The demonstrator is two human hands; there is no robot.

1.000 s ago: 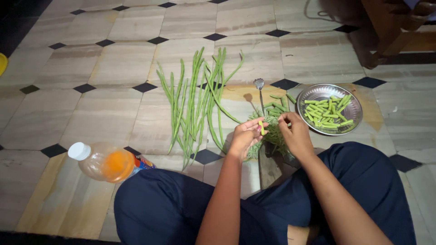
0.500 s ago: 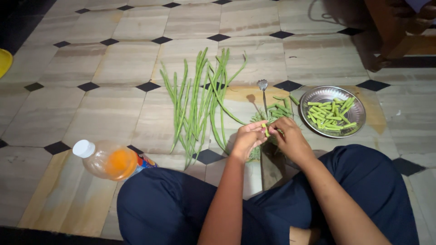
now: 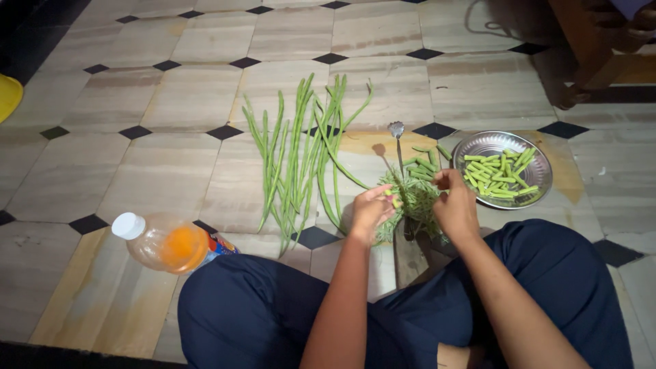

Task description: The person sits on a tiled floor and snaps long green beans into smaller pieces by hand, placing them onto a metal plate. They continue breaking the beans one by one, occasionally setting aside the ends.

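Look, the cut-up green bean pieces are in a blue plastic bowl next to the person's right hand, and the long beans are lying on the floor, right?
Not quite. The cut green bean pieces lie in a round metal plate, not a blue plastic bowl. The head view shows it, shiny and silver, on the floor beside the right hand. The long beans do lie on the tiled floor.

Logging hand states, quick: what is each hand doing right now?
Left hand: closed on a short piece of green bean.
Right hand: fingers curled by the upright cutter blade; what it holds cannot be told.
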